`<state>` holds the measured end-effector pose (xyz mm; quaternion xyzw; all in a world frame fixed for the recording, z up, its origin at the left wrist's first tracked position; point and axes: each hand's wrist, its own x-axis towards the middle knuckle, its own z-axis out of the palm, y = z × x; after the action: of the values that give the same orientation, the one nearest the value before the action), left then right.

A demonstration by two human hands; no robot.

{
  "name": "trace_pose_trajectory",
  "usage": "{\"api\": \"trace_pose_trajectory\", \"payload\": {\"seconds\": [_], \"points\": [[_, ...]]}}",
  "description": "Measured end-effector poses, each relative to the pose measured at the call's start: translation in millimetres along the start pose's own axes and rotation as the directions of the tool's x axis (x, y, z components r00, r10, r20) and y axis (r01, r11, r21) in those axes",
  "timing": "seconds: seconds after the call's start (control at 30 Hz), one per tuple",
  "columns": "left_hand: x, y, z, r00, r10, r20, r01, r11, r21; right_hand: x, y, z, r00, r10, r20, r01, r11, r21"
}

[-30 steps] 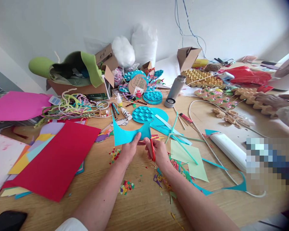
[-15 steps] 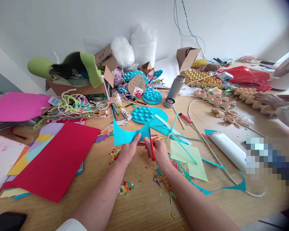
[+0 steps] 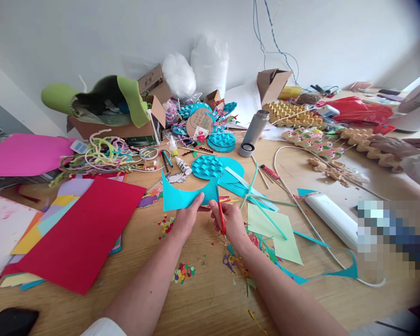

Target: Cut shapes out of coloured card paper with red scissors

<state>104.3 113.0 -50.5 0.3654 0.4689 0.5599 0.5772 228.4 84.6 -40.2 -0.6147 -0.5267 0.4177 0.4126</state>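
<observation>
My left hand [image 3: 191, 212] pinches a blue sheet of paper [image 3: 178, 197] with a curved bite cut from its upper edge. Red-handled scissors [image 3: 221, 218] are gripped in my right hand [image 3: 231, 219], their blades upright at the paper's right edge. Whether the blades are parted is hard to make out. Just beyond the paper lies a round blue disc [image 3: 207, 167] with a wavy raised surface, partly over a flat blue circle [image 3: 236, 168]. Small coloured paper dots [image 3: 184, 273] are scattered on the table below my wrists.
Red paper [image 3: 87, 233] tops a stack of coloured sheets at left. A phone [image 3: 12, 322] lies at the lower left. A metal flask [image 3: 257, 130] stands beyond the discs. A white power strip [image 3: 331, 219] and cable lie right. Another person's hand [image 3: 394, 144] touches an egg carton [image 3: 367, 147].
The blue paper has shifted slightly left and tilted a little in my left hand. My right hand with the scissors stays almost in place.
</observation>
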Motion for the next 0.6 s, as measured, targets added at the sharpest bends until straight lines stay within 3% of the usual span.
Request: {"api": "trace_pose_trajectory", "payload": {"seconds": [0.27, 0.6], "points": [[-3.3, 3.9, 1.3, 0.998, -0.017, 0.057, 0.012, 0.996, 0.09, -1.8, -2.8, 0.1, 1.0, -0.009, 0.025, 0.008, 1.0, 0.018], [-2.7, 3.7, 2.5, 0.995, -0.015, 0.102, 0.011, 0.999, 0.034, -0.8, -3.7, -0.1, 0.999, 0.007, 0.044, -0.007, 1.0, -0.006]]}}
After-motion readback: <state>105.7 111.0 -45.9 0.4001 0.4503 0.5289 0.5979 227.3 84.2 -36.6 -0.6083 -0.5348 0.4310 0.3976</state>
